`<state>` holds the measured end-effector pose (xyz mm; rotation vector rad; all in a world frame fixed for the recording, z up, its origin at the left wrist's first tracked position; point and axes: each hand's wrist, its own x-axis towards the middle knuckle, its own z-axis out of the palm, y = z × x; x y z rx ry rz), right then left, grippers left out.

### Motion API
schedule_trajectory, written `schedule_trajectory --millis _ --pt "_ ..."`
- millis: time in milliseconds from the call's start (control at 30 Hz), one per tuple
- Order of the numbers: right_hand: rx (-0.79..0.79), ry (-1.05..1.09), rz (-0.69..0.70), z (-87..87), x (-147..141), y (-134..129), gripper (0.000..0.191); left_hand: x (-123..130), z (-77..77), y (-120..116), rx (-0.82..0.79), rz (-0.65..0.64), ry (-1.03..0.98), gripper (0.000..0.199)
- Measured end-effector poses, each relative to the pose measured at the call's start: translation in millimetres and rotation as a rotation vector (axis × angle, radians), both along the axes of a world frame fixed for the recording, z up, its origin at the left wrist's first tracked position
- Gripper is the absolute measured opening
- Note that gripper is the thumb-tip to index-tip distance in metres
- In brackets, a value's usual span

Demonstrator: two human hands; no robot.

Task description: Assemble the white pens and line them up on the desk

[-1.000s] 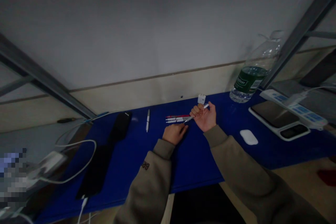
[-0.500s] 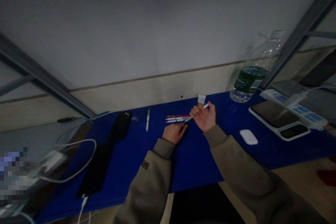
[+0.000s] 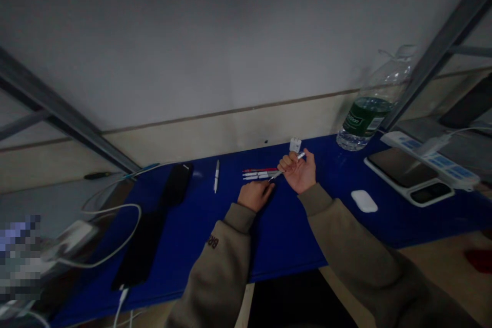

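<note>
A white pen [image 3: 276, 174] slants between my two hands above the blue tabletop. My right hand [image 3: 299, 171] is turned palm up with its fingers curled round the pen's upper part; the pen's end shows beside the thumb. At the lower end, my left hand [image 3: 254, 195] is closed, back upward, with the fingertips at the pen's dark tip; its exact grip is partly hidden. Just beyond the left hand lie several pens side by side, a red pen [image 3: 259, 169] farthest back and white pens [image 3: 255, 176] nearer. A separate white pen [image 3: 217, 176] lies to the left.
Left on the blue table [image 3: 284, 251] are a black phone [image 3: 177, 183] and a dark tablet-like slab [image 3: 139, 248] with a white cable. A white charger [image 3: 295, 144], water bottle [image 3: 365, 118], white earphone case [image 3: 364, 201], scale-like device [image 3: 409, 174] and power strip [image 3: 434, 159] stand right.
Almost nothing differs. Both hands keep their places at the pen, with only a very slight shift of the right fingers and thumb.
</note>
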<state>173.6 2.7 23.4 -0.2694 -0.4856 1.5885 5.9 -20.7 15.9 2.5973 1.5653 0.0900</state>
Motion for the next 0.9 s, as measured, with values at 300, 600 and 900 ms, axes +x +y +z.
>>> schedule_trajectory --millis 300,600,900 --pt "0.036 0.033 0.036 -0.4 0.5 -0.9 0.045 0.6 0.6 -0.9 0.015 -0.001 0.01 0.051" --pt "0.022 0.024 0.012 1.5 -0.3 -2.5 0.047 1.2 3.3 -1.2 -0.003 0.001 0.003 0.05" --pt "-0.014 0.003 -0.008 2.0 -0.7 -2.5 0.047 1.3 2.5 -1.4 -0.022 0.021 0.005 0.051"
